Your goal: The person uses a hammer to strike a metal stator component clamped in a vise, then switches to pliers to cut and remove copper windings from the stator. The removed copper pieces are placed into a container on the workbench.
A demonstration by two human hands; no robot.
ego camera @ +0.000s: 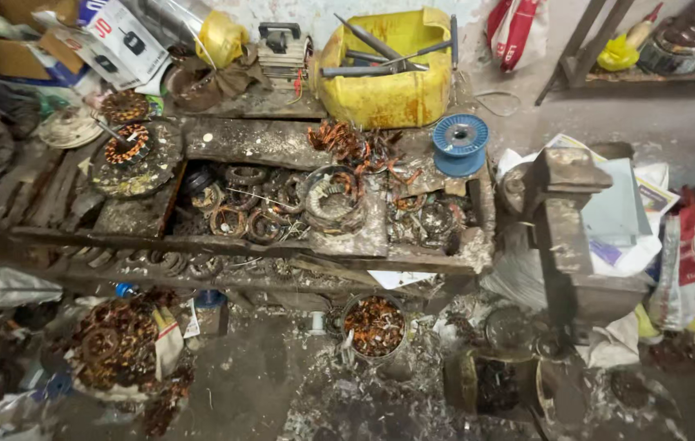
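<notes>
Neither of my hands shows in the head view. Below me stands a low, grimy wooden workbench [233, 139] strewn with motor stators and tangled copper windings [347, 143]. A round stator with copper coils [128, 145] lies at the bench's left, a larger ring stator [332, 196] near the middle. A blue wire spool [460, 143] sits at the right end. On the floor, a metal bowl of copper scraps [374, 325] rests in front of the bench.
A cut yellow jerrycan [392, 77] holding metal rods stands at the back. A heavy iron vise [564, 229] rises at the right, with papers [625, 212] behind it. A heap of old windings [114, 343] lies lower left. Bags and debris cover the floor.
</notes>
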